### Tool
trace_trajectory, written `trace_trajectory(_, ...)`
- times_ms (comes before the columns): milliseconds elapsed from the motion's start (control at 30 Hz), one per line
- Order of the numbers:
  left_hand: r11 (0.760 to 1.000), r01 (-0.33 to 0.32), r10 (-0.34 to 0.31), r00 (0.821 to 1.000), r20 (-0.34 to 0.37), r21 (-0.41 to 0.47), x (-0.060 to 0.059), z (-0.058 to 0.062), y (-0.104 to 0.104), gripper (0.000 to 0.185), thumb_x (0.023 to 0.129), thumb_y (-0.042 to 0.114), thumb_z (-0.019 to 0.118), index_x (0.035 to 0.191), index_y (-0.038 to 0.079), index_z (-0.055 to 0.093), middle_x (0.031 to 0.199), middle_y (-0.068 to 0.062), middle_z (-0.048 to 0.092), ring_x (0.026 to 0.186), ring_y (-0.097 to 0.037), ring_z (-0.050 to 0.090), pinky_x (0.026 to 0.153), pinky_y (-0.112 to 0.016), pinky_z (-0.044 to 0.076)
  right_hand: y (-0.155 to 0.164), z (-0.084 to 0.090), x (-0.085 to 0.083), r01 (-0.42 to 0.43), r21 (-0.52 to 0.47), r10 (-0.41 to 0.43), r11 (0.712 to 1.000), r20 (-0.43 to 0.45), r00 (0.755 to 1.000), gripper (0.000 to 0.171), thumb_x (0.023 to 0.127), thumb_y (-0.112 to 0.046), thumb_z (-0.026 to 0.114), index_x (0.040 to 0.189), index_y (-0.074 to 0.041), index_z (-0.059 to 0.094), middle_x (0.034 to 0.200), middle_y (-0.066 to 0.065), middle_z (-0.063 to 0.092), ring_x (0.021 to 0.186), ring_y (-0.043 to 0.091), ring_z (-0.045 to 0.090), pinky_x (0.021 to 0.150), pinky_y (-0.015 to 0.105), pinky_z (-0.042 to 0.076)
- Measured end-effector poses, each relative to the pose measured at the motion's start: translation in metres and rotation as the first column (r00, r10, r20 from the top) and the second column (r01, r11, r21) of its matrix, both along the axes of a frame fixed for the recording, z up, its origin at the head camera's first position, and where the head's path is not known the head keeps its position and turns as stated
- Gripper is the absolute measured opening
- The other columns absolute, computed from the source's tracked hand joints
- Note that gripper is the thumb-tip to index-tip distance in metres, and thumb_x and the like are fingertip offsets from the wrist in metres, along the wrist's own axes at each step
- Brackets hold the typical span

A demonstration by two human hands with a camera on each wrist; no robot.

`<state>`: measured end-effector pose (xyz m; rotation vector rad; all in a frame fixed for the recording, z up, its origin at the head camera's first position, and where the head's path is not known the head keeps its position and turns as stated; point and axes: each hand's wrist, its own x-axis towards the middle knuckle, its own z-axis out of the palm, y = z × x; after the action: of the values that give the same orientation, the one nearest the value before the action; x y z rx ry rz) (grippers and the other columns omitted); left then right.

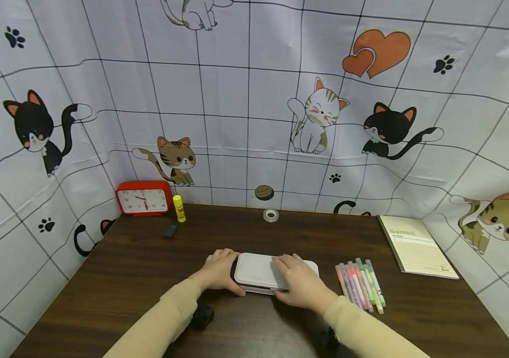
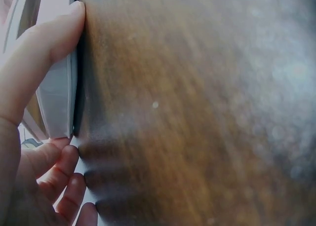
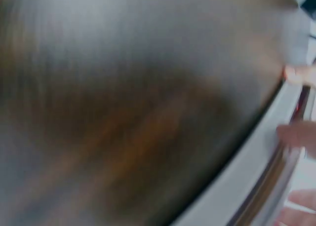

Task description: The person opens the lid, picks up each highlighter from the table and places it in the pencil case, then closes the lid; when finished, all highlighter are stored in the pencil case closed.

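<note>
A flat white case [image 1: 256, 268] with rounded corners lies lengthwise on the brown table, between both hands. Its lid stands slightly apart from the base, and a dark gap shows along the side in the right wrist view. My left hand [image 1: 217, 271] grips the case's left end, thumb on the front side and fingers curled at the end, close to the tabletop. Across the right part of the lid [image 3: 291, 184] lies my right hand [image 1: 302, 282], its thumb at the front edge by the gap. The inside of the case is hidden.
Several coloured markers [image 1: 361, 286] lie side by side to the right, with a notepad [image 1: 417, 246] beyond them. Along the back are a red clock [image 1: 143, 198], a yellow glue stick [image 1: 179, 208], a small dark block [image 1: 170, 230] and a tape roll [image 1: 271, 215]. A cat-print sheet covers the walls.
</note>
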<state>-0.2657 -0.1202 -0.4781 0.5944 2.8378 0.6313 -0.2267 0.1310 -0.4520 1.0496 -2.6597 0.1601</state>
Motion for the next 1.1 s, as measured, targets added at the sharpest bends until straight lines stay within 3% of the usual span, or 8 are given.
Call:
trace_trajectory(100, 1.000, 0.005, -0.005, 1.000, -0.004, -0.006, -0.001, 0.001, 0.000, 0.100, 0.058, 0.050, 0.087, 0.137, 0.005, 0.046, 0.133, -0.015, 0.047, 0.125, -0.037, 0.038, 0.099, -0.053, 0.030, 0.007, 0.002, -0.008, 0.026, 0.002, -0.026, 1.000, 0.092, 0.995, 0.087, 0.070, -0.047, 0.077, 0.134, 0.004, 0.048, 0.132, 0.020, 0.053, 0.124, 0.036, 0.049, 0.102, 0.055, 0.036)
trace_trajectory(233, 1.000, 0.002, -0.003, 1.000, -0.009, -0.016, -0.001, 0.000, 0.000, 0.100, 0.058, 0.050, 0.087, 0.137, 0.004, 0.046, 0.133, -0.015, 0.047, 0.125, -0.037, 0.037, 0.100, -0.053, 0.030, 0.013, 0.000, -0.015, 0.080, 0.021, -0.082, 0.997, 0.216, 0.973, 0.096, 0.069, -0.055, 0.075, 0.139, 0.003, 0.043, 0.138, 0.020, 0.049, 0.129, 0.036, 0.044, 0.105, 0.053, 0.032)
trace_trajectory(433, 1.000, -0.001, 0.001, 1.000, -0.005, -0.007, 0.000, 0.000, 0.000, 0.100, 0.057, 0.052, 0.086, 0.136, 0.005, 0.046, 0.132, -0.014, 0.048, 0.124, -0.036, 0.038, 0.099, -0.053, 0.031, 0.015, -0.001, -0.020, 0.129, -0.001, -0.122, 0.992, 0.328, 0.937, 0.093, 0.067, -0.055, 0.076, 0.135, 0.003, 0.049, 0.132, 0.016, 0.054, 0.121, 0.032, 0.051, 0.100, 0.046, 0.041)
trace_trajectory(633, 1.000, -0.002, 0.002, 1.000, -0.007, -0.001, 0.001, -0.001, 0.001, 0.101, 0.057, 0.052, 0.087, 0.136, 0.004, 0.047, 0.132, -0.014, 0.048, 0.124, -0.036, 0.039, 0.099, -0.053, 0.031, 0.019, 0.008, -0.029, 0.109, -0.072, -0.064, 0.991, 0.458, 0.887, 0.090, 0.066, -0.051, 0.078, 0.132, 0.004, 0.052, 0.127, 0.015, 0.057, 0.114, 0.026, 0.056, 0.092, 0.042, 0.046)
trace_trajectory(833, 1.000, 0.006, -0.006, 1.000, -0.005, -0.005, 0.003, 0.000, 0.000, 0.102, 0.058, 0.052, 0.086, 0.137, 0.002, 0.045, 0.133, -0.015, 0.048, 0.125, -0.036, 0.038, 0.100, -0.054, 0.030, 0.028, 0.020, -0.038, 0.087, -0.134, -0.005, 0.987, 0.521, 0.854, 0.075, 0.071, -0.054, 0.076, 0.124, -0.003, 0.061, 0.117, 0.007, 0.065, 0.102, 0.017, 0.060, 0.084, 0.037, 0.049)
trace_trajectory(1100, 1.000, 0.004, -0.004, 1.000, -0.020, -0.015, 0.003, 0.002, -0.001, 0.103, 0.057, 0.054, 0.086, 0.135, -0.001, 0.046, 0.132, -0.015, 0.048, 0.124, -0.036, 0.039, 0.099, -0.053, 0.032, 0.040, 0.032, -0.042, 0.119, -0.181, 0.002, 0.976, 0.554, 0.832, 0.064, 0.077, -0.060, 0.068, 0.115, -0.009, 0.068, 0.112, 0.004, 0.068, 0.104, 0.020, 0.063, 0.087, 0.040, 0.050)
